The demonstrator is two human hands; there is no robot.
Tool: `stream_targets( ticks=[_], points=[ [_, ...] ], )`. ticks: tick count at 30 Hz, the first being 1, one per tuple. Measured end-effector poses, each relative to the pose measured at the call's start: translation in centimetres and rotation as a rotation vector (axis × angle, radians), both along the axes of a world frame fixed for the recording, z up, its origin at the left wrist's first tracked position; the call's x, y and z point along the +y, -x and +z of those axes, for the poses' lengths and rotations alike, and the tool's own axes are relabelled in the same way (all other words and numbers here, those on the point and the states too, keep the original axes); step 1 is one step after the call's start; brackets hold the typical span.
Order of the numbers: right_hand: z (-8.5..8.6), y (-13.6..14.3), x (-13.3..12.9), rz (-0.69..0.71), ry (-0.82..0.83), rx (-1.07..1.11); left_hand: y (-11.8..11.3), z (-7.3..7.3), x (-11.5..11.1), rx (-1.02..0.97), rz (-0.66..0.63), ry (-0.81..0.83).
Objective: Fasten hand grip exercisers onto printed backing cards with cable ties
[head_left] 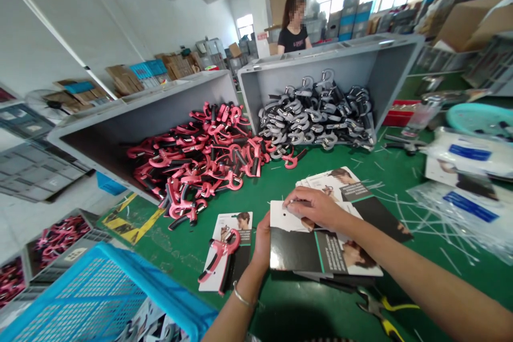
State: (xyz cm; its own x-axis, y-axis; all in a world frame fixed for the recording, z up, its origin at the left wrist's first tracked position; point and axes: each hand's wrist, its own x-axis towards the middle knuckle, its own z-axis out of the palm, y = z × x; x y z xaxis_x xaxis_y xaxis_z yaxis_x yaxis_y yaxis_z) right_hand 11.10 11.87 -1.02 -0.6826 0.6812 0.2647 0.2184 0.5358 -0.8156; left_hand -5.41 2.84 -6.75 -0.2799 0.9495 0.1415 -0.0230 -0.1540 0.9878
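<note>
A stack of printed backing cards (296, 251), white and black with a green stripe, sits in front of me. My left hand (262, 238), with a bracelet at the wrist, holds the stack's left edge; most of its fingers are hidden. Across the top reaches my right hand (316, 207), its fingers bent and closed on the upper part of the top card. More cards (372, 216) lie fanned out behind that hand. Left of the stack, a pink and black hand grip (220, 256) rests on a single card (210, 278).
Tipped grey crates hold pink hand grips (208, 155) and grey hand grips (308, 117). Yellow-handled pliers (377, 307) lie near the front edge. White cable ties (420, 224) and plastic bags (465, 203) are at right. A blue basket (108, 283) stands at lower left. A co-worker (294, 26) is behind the crates.
</note>
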Motion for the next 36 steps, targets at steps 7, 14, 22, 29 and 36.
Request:
stream_targets(
  ticks=[7, 14, 22, 29, 36],
  points=[
    [-0.2, -0.3, -0.1, 0.036, -0.081, -0.056, 0.3, 0.3, -1.5, -0.122, -0.056, 0.086],
    [0.2, -0.1, -0.6, 0.062, -0.193, -0.090, 1.3, 1.7, -0.9, -0.380, -0.108, 0.108],
    [0.2, 0.5, -0.9, 0.169, -0.204, -0.087, 4.1, 2.9, 0.1, 0.039, -0.071, 0.191],
    [3.5, -2.9, 0.4, 0.066, -0.004, 0.074, 3.7, 5.5, 0.9, -0.018, -0.342, 0.336],
    [2.3, -5.6, 13.6, -0.227, -0.255, -0.363, -0.8, 3.2, -4.3, -0.226, -0.352, 0.437]
  ],
)
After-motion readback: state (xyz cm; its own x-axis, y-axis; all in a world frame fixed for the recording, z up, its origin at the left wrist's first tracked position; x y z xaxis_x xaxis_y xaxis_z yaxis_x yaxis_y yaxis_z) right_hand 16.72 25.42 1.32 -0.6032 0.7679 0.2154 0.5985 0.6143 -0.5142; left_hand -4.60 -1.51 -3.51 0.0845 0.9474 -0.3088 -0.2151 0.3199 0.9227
